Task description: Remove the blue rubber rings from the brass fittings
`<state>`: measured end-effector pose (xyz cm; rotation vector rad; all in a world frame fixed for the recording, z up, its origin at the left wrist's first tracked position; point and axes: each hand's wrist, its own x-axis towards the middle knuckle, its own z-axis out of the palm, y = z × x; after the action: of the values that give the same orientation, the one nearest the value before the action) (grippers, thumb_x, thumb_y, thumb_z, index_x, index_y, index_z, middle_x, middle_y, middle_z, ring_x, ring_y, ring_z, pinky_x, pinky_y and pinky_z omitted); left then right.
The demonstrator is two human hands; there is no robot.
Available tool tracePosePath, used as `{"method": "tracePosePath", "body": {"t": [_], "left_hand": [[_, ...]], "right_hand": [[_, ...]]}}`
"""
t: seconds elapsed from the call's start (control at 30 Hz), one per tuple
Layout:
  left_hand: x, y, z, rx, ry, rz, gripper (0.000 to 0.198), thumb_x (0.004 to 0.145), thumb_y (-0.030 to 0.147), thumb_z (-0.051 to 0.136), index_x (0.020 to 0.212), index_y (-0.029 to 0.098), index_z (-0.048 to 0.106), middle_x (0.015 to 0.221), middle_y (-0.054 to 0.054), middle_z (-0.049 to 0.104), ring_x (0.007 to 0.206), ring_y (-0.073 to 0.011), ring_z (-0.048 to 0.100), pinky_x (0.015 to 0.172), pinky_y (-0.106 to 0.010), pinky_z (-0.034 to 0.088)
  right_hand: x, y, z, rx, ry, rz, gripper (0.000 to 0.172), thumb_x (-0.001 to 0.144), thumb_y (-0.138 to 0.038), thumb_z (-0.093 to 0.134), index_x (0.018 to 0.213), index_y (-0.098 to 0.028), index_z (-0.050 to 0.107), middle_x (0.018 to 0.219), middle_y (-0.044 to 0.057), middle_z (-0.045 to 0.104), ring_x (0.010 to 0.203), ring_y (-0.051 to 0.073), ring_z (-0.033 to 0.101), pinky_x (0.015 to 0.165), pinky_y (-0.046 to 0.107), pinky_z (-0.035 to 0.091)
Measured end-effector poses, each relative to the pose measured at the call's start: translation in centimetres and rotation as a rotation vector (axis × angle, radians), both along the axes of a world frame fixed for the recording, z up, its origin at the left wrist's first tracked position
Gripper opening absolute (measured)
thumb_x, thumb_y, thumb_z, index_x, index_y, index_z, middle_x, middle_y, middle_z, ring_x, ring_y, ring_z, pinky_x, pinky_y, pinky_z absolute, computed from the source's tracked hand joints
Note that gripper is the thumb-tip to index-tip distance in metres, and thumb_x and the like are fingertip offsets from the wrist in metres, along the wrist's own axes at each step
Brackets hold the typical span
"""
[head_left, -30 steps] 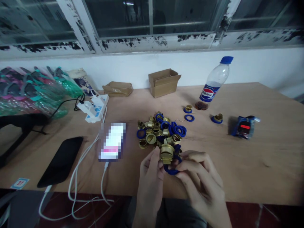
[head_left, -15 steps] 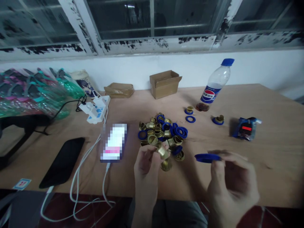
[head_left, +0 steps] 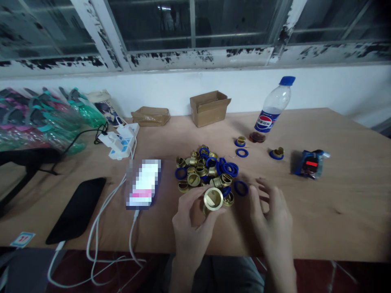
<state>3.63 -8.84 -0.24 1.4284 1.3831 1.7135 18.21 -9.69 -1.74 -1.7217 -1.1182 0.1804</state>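
Note:
My left hand (head_left: 192,219) grips a brass fitting (head_left: 213,199) between thumb and fingers, its round flanged mouth facing up toward me. Fingers apart and with nothing in them, my right hand (head_left: 270,207) hovers over the table to the right. Just beyond its fingertips a blue ring (head_left: 241,188) lies flat on the wood. Behind my left hand is a heap of brass fittings (head_left: 193,179) mixed with blue rings (head_left: 229,169). Farther back are a loose blue ring (head_left: 242,153) and two brass fittings (head_left: 241,141) seated in blue rings.
A cola bottle (head_left: 270,112) stands at the back right, near a small wrapped packet (head_left: 310,164). Two cardboard boxes (head_left: 209,109) sit by the wall. Leftward lie a lit phone (head_left: 145,183), a dark phone (head_left: 76,209), white cables and a power strip (head_left: 124,142).
My right hand has let go of the blue ring, which now lies beside the heap, and has moved left. My left hand has turned the brass fitting so its mouth faces up.

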Motion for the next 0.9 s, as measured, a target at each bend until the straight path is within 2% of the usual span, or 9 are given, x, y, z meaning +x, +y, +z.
{"method": "tracePosePath", "body": {"t": [0.03,0.1,0.17,0.27,0.33,0.5,0.67,0.8,0.9], "left_hand": [[-0.1,0.1,-0.1,-0.001,0.045,-0.006,0.041,0.059,0.015,0.083,0.097,0.024,0.068,0.097,-0.002,0.072,0.093,-0.0216,0.069,0.085,-0.035,0.057],[-0.3,0.1,-0.4,-0.013,0.095,-0.046,0.041,0.061,0.015,0.082,0.099,0.026,0.070,0.099,-0.002,0.074,0.094,-0.0223,0.070,0.087,-0.035,0.058],[-0.6,0.2,-0.7,0.004,0.102,-0.088,0.040,0.066,0.015,0.079,0.103,0.027,0.071,0.101,-0.003,0.074,0.095,-0.0228,0.070,0.087,-0.036,0.058],[-1.1,0.0,-1.0,0.117,0.157,-0.199,0.044,0.073,0.012,0.070,0.114,0.028,0.067,0.108,-0.003,0.073,0.096,-0.0239,0.070,0.089,-0.037,0.058],[-1.5,0.0,-1.0,0.157,0.184,-0.175,0.044,0.076,0.010,0.066,0.116,0.030,0.067,0.109,-0.001,0.073,0.098,-0.0236,0.069,0.091,-0.035,0.056],[-1.9,0.2,-1.2,0.336,0.384,-0.210,0.058,0.077,0.003,0.060,0.128,0.030,0.057,0.115,-0.002,0.070,0.101,-0.0220,0.068,0.089,-0.032,0.058],[-1.6,0.3,-1.2,0.328,0.430,-0.166,0.059,0.080,0.004,0.056,0.131,0.033,0.053,0.116,-0.001,0.070,0.101,-0.0221,0.069,0.087,-0.033,0.059],[-1.6,0.1,-1.0,0.341,0.466,-0.181,0.060,0.079,0.000,0.058,0.132,0.028,0.053,0.116,-0.003,0.070,0.102,-0.0199,0.068,0.090,-0.030,0.057],[-1.7,0.1,-1.0,0.318,0.490,-0.219,0.061,0.078,-0.002,0.058,0.133,0.025,0.052,0.118,-0.005,0.069,0.106,-0.0191,0.066,0.094,-0.029,0.055]], "right_hand": [[-0.2,-0.4,0.6,0.043,-0.019,0.057,0.027,0.088,-0.038,0.056,0.107,-0.019,0.061,0.107,0.011,0.065,0.092,0.024,0.064,0.078,0.042,0.051],[-0.7,-1.2,1.9,0.120,-0.015,0.290,0.016,0.090,-0.029,0.053,0.099,-0.022,0.064,0.103,0.008,0.065,0.098,0.022,0.062,0.085,0.042,0.050],[-1.5,-1.8,2.8,0.138,-0.040,0.480,0.014,0.089,-0.022,0.053,0.098,-0.023,0.065,0.116,0.008,0.059,0.109,0.022,0.058,0.092,0.043,0.048],[-2.6,-2.1,3.2,0.121,-0.071,0.595,0.015,0.088,-0.018,0.054,0.099,-0.024,0.064,0.122,0.008,0.052,0.113,0.022,0.054,0.094,0.043,0.048],[-3.0,-1.9,3.0,0.103,-0.076,0.611,0.014,0.088,-0.017,0.054,0.097,-0.024,0.062,0.122,0.007,0.050,0.116,0.023,0.052,0.095,0.045,0.047],[-3.4,-1.6,2.6,0.033,-0.032,0.631,0.008,0.087,-0.017,0.054,0.093,-0.023,0.056,0.119,0.008,0.047,0.118,0.023,0.049,0.096,0.045,0.045],[-3.5,-1.6,2.8,0.029,0.029,0.628,0.004,0.087,-0.018,0.053,0.086,-0.022,0.053,0.111,0.007,0.048,0.110,0.020,0.052,0.093,0.041,0.044],[-3.6,-1.5,2.9,0.070,-0.029,0.521,0.004,0.088,-0.021,0.054,0.086,-0.022,0.057,0.105,0.006,0.048,0.105,0.020,0.052,0.089,0.038,0.044],[-3.5,-1.5,2.9,0.084,-0.080,0.424,0.009,0.089,-0.022,0.053,0.089,-0.023,0.062,0.092,0.004,0.051,0.088,0.017,0.054,0.076,0.032,0.046]]}}
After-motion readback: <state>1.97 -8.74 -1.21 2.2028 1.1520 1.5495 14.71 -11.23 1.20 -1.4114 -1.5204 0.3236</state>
